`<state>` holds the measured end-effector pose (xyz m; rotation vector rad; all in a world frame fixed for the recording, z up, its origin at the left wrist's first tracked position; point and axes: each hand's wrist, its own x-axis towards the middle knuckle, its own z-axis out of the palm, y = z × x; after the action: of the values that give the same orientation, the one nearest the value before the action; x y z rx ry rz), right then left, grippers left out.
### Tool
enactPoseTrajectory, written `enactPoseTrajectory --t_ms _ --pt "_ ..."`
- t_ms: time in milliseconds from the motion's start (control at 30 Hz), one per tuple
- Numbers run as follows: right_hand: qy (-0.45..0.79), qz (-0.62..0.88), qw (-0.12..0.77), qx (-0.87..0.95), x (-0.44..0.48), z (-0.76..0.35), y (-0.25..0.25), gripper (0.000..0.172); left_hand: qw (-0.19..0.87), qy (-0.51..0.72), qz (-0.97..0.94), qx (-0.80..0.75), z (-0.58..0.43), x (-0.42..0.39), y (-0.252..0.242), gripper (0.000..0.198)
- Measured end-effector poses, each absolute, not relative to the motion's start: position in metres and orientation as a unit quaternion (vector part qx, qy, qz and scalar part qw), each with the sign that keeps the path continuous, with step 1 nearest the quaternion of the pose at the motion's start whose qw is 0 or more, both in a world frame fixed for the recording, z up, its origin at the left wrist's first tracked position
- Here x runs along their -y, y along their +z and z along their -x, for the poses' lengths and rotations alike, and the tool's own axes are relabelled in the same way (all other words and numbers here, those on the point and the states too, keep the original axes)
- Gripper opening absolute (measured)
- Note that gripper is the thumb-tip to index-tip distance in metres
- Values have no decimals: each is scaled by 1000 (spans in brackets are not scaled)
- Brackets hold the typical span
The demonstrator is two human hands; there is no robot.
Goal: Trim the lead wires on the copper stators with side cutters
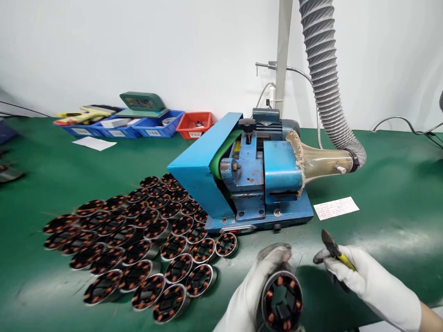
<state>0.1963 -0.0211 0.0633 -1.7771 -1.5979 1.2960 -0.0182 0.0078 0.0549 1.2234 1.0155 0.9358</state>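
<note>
My left hand (258,279), in a white glove with dark fingertips, is wrapped round a motor stator (266,299) near the front edge of the view. The stator is a metal ring with copper windings round its dark inner face, which is turned toward me. To the right, my gloved right hand (363,272) grips a pair of cutting pliers (346,262) with yellow handles, the dark jaws pointing up and left. The pliers are apart from the stator. Thin wire ends stick out near my left hand.
Many similar stators (138,244) stand in rows on the green table (391,180) at left. A blue belt grinder (247,170) with a grey hose (321,69) stands behind my hands. A paper slip (336,208), blue bins (157,131) and a red bin (194,125) lie farther back.
</note>
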Motion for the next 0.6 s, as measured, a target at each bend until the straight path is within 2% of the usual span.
enactPoseTrajectory --t_ms 67,200,367,500,533,600 --pt "517 634 238 524 19 -191 57 47 616 398 -508 -452 15 -8 43 19" --pt "639 565 240 463 21 -182 51 68 615 401 -499 -460 12 -3 30 23" --pt "697 446 296 477 21 -172 53 59 523 428 -577 -460 17 7 33 15" --pt "682 440 301 501 17 -160 66 50 429 438 -674 -413 20 18 28 71" --pt "679 446 303 499 17 -159 69 48 407 434 -689 -413 22 20 25 78" --pt "686 449 295 491 17 -158 73 44 398 421 -688 -436 24 21 19 78"
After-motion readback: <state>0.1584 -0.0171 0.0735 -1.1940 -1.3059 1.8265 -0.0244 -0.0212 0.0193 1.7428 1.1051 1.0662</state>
